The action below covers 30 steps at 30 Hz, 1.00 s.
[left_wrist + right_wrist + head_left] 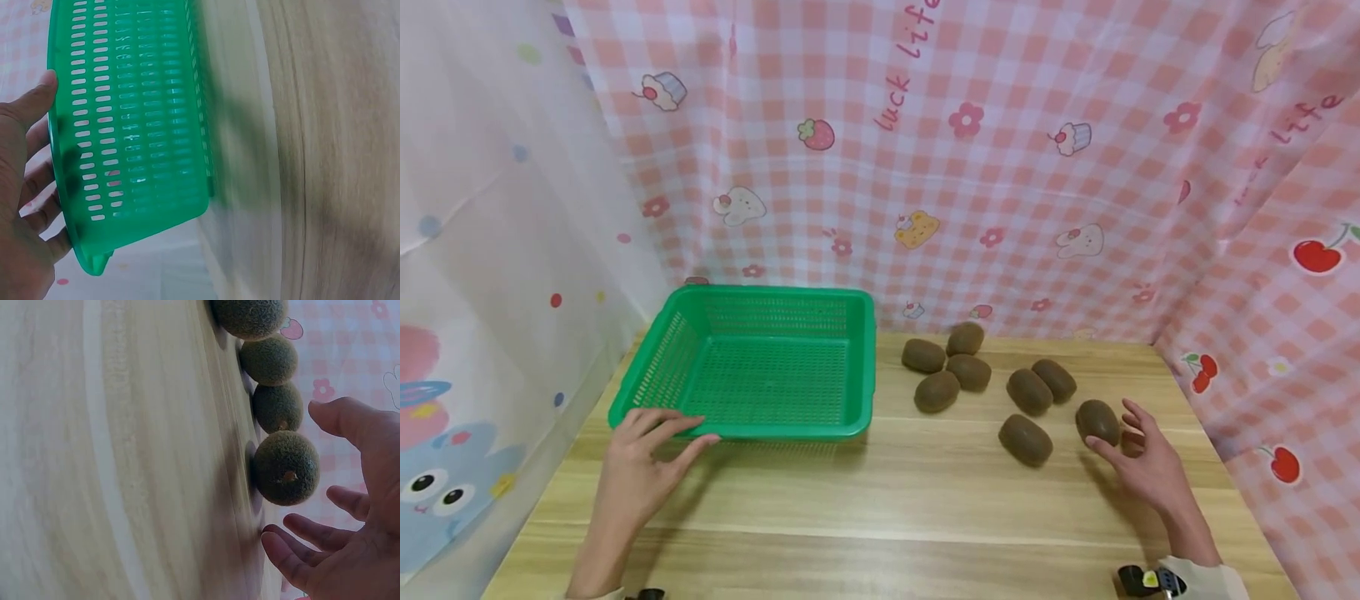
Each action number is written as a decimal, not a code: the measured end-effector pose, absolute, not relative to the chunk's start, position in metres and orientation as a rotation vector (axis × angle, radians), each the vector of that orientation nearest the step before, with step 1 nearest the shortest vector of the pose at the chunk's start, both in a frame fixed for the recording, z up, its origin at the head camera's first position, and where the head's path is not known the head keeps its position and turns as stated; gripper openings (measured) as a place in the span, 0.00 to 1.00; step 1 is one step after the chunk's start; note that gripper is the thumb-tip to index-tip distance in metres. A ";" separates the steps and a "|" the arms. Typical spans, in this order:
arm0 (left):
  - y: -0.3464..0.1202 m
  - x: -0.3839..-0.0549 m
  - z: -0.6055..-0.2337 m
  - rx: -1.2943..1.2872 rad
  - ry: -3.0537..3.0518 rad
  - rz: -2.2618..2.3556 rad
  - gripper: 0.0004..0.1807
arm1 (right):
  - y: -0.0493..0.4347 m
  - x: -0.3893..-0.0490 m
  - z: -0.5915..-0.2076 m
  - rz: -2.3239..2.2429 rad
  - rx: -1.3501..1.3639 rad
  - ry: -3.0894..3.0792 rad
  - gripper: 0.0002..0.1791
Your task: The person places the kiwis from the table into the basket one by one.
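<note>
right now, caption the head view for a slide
Left hand at a green rectangular plastic basket, right hand beside one of eight brown oval kiwifruit.

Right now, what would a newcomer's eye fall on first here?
Probably the green basket on the left of the table, with the left hand holding its near rim. Then the eight brown kiwis to its right, with the right hand open beside the rightmost one. Behind hangs a pink checked cloth.

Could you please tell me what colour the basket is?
The basket is green; the head view shows it best.
</note>
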<state>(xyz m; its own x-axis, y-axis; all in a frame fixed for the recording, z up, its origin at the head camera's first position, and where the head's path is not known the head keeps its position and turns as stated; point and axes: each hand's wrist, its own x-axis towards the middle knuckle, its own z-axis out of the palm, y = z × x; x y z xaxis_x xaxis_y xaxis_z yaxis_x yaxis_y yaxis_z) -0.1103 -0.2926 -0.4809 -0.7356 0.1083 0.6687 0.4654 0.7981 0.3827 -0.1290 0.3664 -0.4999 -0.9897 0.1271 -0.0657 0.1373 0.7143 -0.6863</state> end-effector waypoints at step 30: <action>-0.290 -0.114 -0.483 -0.460 -2.264 -0.722 0.29 | 0.362 -0.139 -0.515 -1.117 0.294 3.077 0.37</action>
<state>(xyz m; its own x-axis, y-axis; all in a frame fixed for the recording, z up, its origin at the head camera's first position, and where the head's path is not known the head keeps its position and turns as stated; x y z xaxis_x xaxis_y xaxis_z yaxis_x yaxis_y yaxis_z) -0.1143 -0.2903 -0.4835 -0.6880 0.1143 0.7166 0.5080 0.7811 0.3631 -0.1391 0.3622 -0.5148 -0.9736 0.2157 0.0745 0.1177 0.7542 -0.6461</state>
